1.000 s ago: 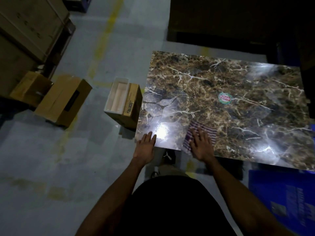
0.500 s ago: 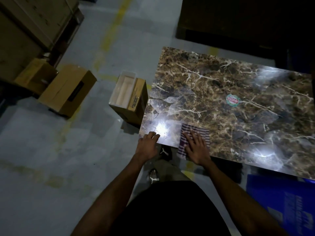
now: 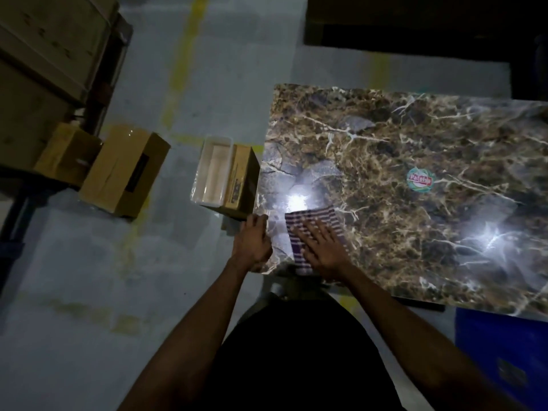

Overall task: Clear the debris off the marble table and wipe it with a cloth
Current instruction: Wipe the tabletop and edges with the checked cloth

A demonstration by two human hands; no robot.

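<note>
One striped cloth [image 3: 311, 223] lies on the marble table [image 3: 415, 203] at its near left corner, its near end hanging just over the near edge. The right hand [image 3: 321, 247] presses flat on it, fingers straight and spread, pointing far and slightly left. The cloth's long axis runs near to far, roughly in line with that hand. Nearly all of the unwiped slab lies to the right and far side of the hand, so the coming stroke likely has to sweep that way, and the right hand, already on the cloth, is the one to make it.

The left hand [image 3: 252, 238] rests at the table's left corner edge, just beside the cloth, fingers loosely bent; whether they hook the edge I cannot tell. No loose debris shows on the slab, so the clearing looks done; one round sticker [image 3: 418, 179] sits mid-table, well apart from the cloth.

On the floor to the left stand three cardboard boxes: one open box [image 3: 226, 179] touching or just beside the table, two others [image 3: 124, 170] further left.
</note>
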